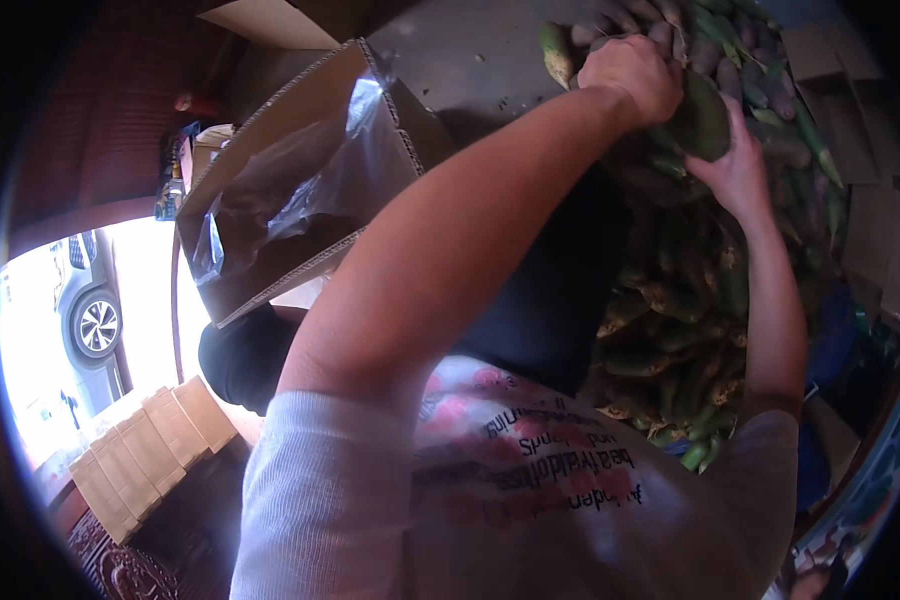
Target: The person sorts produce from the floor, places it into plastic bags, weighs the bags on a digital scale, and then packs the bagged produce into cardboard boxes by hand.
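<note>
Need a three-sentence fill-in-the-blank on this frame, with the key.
The open brown cardboard box has a clear liner made of ____.
The bare right hand touches a large ____ rounded vegetable.
Outside, the pale car's one visible ____ has a spoked rim.
Missing words, in order: plastic; green; wheel.

Likely a produce packing or storage space: heaped vegetables [670, 330] at right, a plastic-lined box [315, 90], cartons [155, 455], a car [78, 285] outside at left.

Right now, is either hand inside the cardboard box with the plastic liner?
No, the left hand and right hand are both up at the heap of green vegetables, apart from the lined box.
</note>
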Action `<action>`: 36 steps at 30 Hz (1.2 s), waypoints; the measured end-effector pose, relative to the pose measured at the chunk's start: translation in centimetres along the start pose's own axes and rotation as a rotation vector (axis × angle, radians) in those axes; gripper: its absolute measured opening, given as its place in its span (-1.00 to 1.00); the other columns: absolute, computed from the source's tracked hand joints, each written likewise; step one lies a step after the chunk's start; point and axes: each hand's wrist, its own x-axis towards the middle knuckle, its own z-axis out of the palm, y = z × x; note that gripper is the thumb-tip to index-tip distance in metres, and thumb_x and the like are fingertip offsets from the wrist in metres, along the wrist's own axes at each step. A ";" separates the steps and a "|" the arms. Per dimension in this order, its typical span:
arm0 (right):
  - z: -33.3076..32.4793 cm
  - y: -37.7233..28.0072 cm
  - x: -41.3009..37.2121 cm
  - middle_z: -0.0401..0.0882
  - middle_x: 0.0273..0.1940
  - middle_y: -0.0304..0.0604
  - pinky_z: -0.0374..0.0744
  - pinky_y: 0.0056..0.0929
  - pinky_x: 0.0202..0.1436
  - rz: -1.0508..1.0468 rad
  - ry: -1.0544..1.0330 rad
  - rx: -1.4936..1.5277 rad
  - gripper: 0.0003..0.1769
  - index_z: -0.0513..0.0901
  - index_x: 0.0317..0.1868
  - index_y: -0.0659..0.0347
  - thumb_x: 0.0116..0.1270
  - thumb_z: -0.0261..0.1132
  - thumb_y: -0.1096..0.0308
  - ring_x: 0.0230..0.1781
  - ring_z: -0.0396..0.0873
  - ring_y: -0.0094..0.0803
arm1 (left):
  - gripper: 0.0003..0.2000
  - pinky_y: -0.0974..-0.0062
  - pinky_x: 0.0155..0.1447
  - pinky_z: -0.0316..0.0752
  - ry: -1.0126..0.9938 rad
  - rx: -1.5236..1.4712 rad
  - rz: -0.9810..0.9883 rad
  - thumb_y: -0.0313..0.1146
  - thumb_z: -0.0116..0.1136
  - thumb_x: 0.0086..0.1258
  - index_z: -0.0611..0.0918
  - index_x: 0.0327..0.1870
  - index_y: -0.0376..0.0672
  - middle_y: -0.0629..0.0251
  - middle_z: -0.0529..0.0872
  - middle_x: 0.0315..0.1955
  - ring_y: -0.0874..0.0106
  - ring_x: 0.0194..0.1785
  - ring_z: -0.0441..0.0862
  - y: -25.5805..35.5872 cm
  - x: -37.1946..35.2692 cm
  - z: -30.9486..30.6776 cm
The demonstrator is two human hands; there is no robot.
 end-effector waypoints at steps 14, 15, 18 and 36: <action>-2.6 5.2 1.2 0.49 0.03 -0.18 0.46 -0.38 0.14 0.349 0.096 1.054 -0.38 0.34 0.19 0.25 0.17 0.40 0.29 0.05 0.48 -0.40 | -0.10 0.36 0.31 0.30 -0.490 0.235 0.201 0.27 0.25 0.01 0.36 0.25 -0.30 -0.02 0.44 0.18 0.15 0.26 0.40 0.8 1.4 2.1; -2.8 3.7 1.6 0.48 0.04 -0.17 0.48 -0.33 0.12 0.326 0.148 1.070 -0.40 0.34 0.19 0.25 0.22 0.36 0.25 0.05 0.48 -0.34 | -0.15 0.37 0.29 0.32 -0.458 0.219 0.169 0.24 0.27 0.03 0.40 0.21 -0.29 -0.02 0.47 0.15 0.17 0.24 0.42 2.1 0.6 2.1; -3.6 3.7 2.9 0.41 0.17 -0.09 0.39 -0.24 0.26 0.285 0.039 1.242 -0.44 0.27 0.27 0.21 0.32 0.22 0.27 0.16 0.42 -0.29 | -0.32 0.34 0.20 0.41 -0.313 0.203 0.154 0.14 0.29 0.08 0.53 0.02 -0.32 -0.04 0.57 -0.02 0.17 0.12 0.52 4.7 -0.9 1.0; -1.6 1.6 5.8 0.45 0.11 -0.12 0.34 -0.14 0.27 0.521 0.289 1.613 -0.49 0.37 0.19 0.18 0.32 0.22 0.12 0.15 0.41 -0.21 | -0.60 0.33 0.17 0.45 0.111 0.386 -0.089 -0.26 0.22 0.19 0.56 0.08 -0.10 0.02 0.62 -0.03 0.14 0.08 0.56 -5.3 3.7 -5.5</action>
